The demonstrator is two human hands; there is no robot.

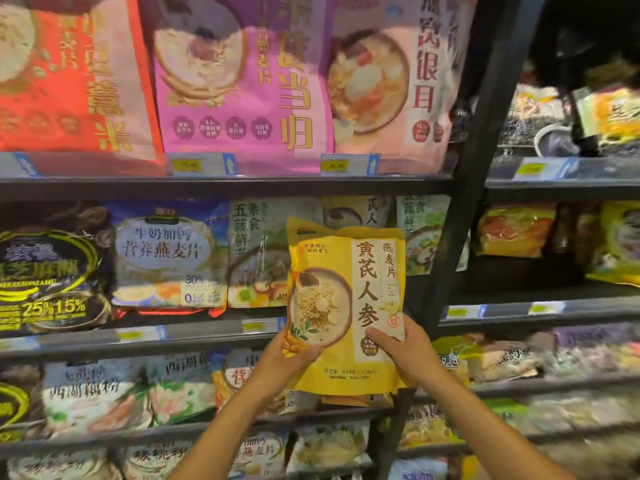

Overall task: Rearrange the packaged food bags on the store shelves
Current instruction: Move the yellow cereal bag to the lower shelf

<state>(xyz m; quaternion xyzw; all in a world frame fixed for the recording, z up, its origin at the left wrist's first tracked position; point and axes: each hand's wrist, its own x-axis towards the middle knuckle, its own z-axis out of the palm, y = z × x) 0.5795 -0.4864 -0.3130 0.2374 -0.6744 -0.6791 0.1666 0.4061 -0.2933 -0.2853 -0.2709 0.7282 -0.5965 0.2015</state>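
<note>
Two hands, left hand [294, 355] and right hand [405, 351], equally near, pinch the yellow bag [343, 289] by its lower sides, thumbs in front; long axis vertical, it sits just left of the black post [464, 220].

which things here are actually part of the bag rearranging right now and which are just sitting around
In the job: yellow bag, gripped by the left hand and right hand.

Just sitting on the shelves: blue bag, black bag, pink bag, red bag, price tag.
</note>
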